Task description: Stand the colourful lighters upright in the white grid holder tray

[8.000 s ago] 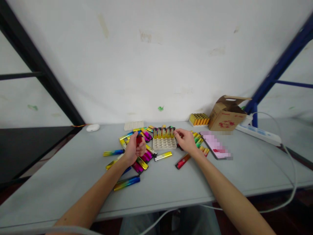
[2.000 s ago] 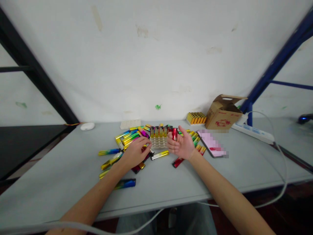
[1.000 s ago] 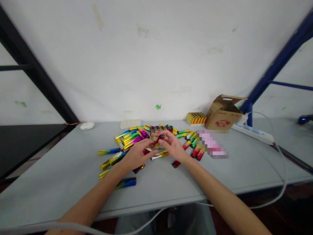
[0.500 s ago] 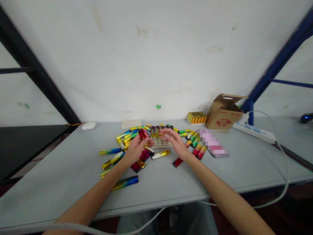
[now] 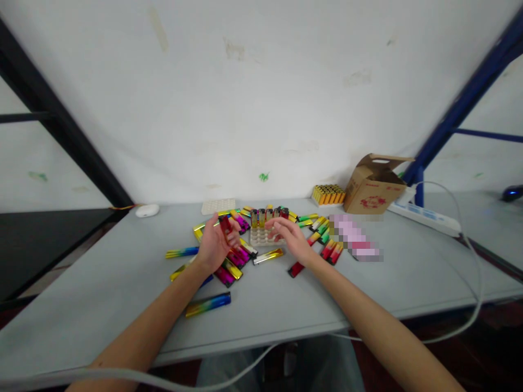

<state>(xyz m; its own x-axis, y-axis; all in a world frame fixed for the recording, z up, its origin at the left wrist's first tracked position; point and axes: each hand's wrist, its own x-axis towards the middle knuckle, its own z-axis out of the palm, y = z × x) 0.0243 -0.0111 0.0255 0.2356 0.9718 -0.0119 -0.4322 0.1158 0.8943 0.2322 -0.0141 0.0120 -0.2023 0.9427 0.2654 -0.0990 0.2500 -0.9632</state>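
Observation:
A red lighter with a dark top is held in my left hand, above a spread of colourful metallic lighters. My right hand hovers at the right side of a white tray with round holes. Its fingers are bent loosely and apart, with nothing visible between them. Several lighters stand upright in the tray's back row. Just in front of the tray lies a gold-and-silver lighter. A dark red lighter shows partly below my right wrist.
Against the wall stand an open cardboard box, a tray of yellow batteries and another white holed tray. A power strip and cable lie at right. A white case is at left. A blue-yellow lighter lies near the front.
My left hand has moved left, away from the tray, with the red lighter still in it. My right hand has stayed nearly in place beside the tray.

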